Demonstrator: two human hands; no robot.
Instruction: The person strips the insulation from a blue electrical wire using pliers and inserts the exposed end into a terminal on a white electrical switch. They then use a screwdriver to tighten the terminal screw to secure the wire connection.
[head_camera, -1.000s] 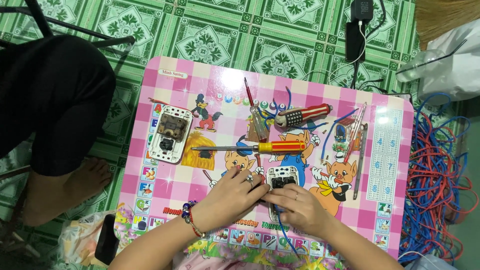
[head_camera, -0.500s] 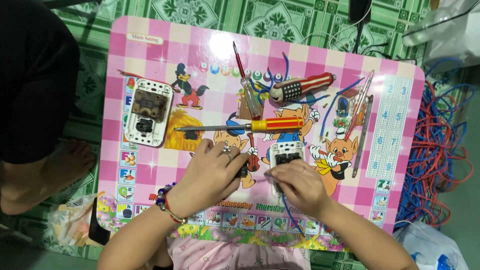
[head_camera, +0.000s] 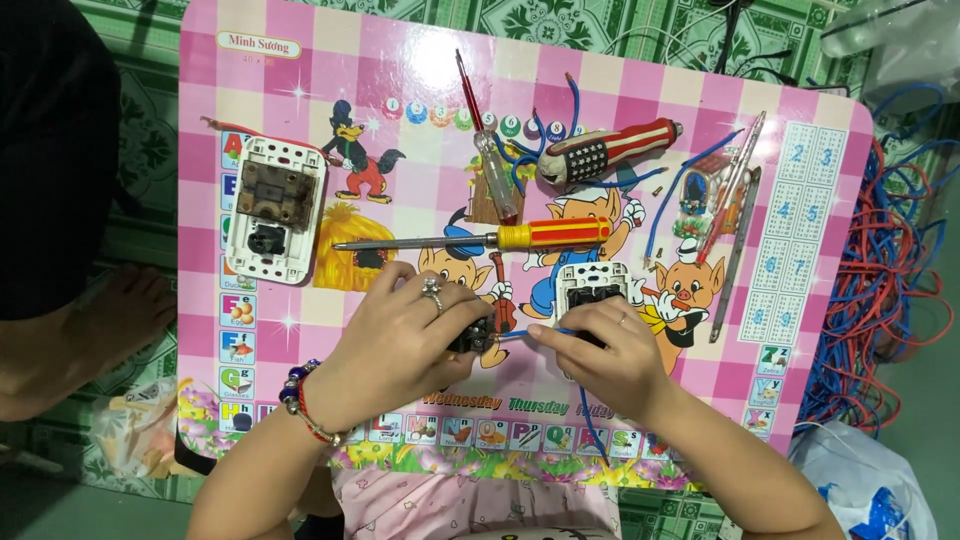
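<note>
A small pink checked table (head_camera: 300, 80) with cartoon pictures stands on a green patterned floor (head_camera: 600, 20).

On the table lie a white switch plate (head_camera: 272, 210) at the left, a yellow-handled screwdriver (head_camera: 480, 240) across the middle, a clear-handled screwdriver (head_camera: 487, 140) above it, a red and grey tool (head_camera: 605, 152) with loose blue wires (head_camera: 690, 195) about it, and thin metal rods (head_camera: 735, 230) near the right edge. A white socket block (head_camera: 590, 285) sits just below the yellow handle. On the floor to the right lies a tangle of red and blue wires (head_camera: 880, 290), with a plastic bag (head_camera: 860, 485) nearby.
</note>
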